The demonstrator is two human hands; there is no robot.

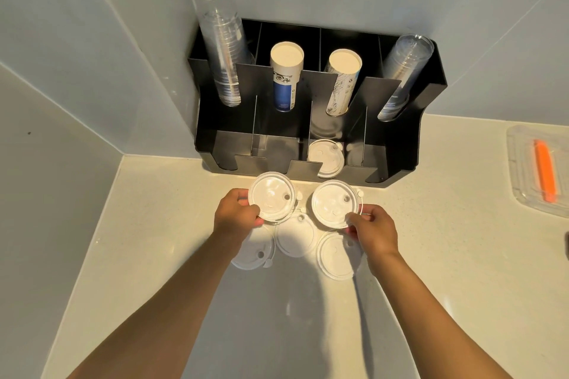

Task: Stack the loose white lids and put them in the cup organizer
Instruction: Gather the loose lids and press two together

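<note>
My left hand (235, 212) pinches one white lid (272, 195) by its left edge, lifted a little above the counter. A second white lid (335, 203) is held the same way by my right hand (374, 229) at its lower right edge. Three more white lids lie flat on the counter beneath: one at the left (254, 251), one in the middle (295, 235), one at the right (337, 255). The black cup organizer (246, 160) stands against the wall just beyond. A white lid (326, 158) sits in its third front compartment.
The organizer's back slots hold two stacks of clear cups (223, 49) (400, 77) and two stacks of paper cups (284, 77) (340, 80). A clear plastic tray (520, 169) with an orange tool (545, 171) lies at the right. White walls close the corner at left.
</note>
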